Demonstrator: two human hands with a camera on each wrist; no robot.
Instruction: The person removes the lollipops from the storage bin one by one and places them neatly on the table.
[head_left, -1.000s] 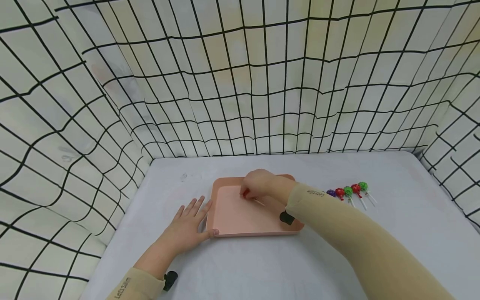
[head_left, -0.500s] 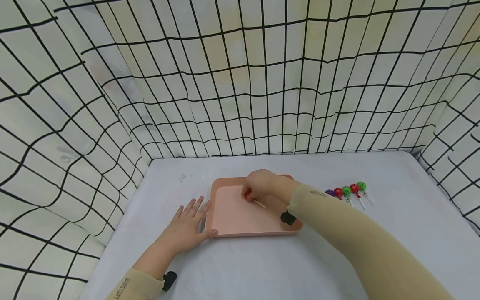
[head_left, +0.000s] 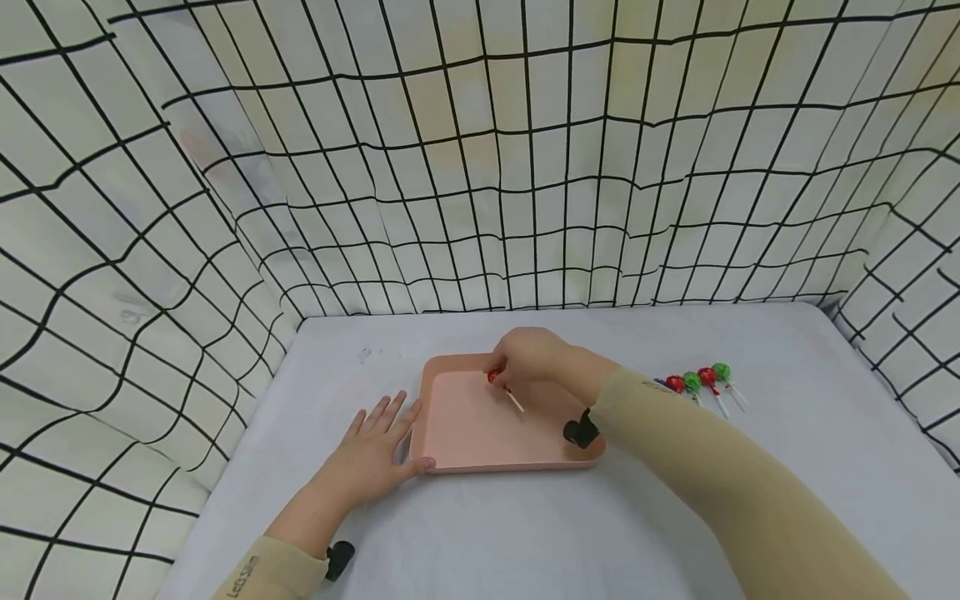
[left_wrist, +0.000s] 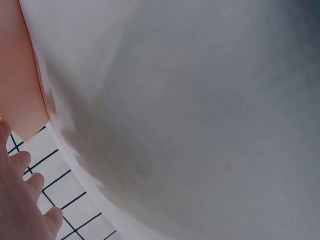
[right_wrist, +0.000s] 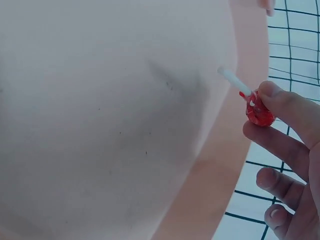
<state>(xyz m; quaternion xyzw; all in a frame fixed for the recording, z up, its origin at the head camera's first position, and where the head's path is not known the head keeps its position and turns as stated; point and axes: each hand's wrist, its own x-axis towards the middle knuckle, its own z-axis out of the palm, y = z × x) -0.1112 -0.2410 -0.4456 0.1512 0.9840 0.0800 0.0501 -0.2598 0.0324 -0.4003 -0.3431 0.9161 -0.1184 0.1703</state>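
Observation:
My right hand (head_left: 528,354) is over the back part of the pink tray (head_left: 472,442). Between thumb and index finger it pinches a red-wrapped lollipop (right_wrist: 260,115) by the head. The lollipop's white stick (head_left: 514,401) points down and to the right in the head view, toward the front of the tray. At the tray's left side, my left hand (head_left: 371,458) lies with its fingers spread, its thumb at the front left corner. In the left wrist view, only part of that hand shows beside the tray wall (left_wrist: 22,75).
To the right of the tray, several lollipops lie in a row, among them a red one (head_left: 707,376) and a green one (head_left: 721,372); the right sleeve partly covers the row. A white cloth (head_left: 480,533) covers the table. Black grid netting (head_left: 480,183) stands behind and at both sides.
My right hand has shifted slightly up and right in the head view. The lollipop's stick has swung to point more downward, and more of it shows. My left hand has stayed in place.

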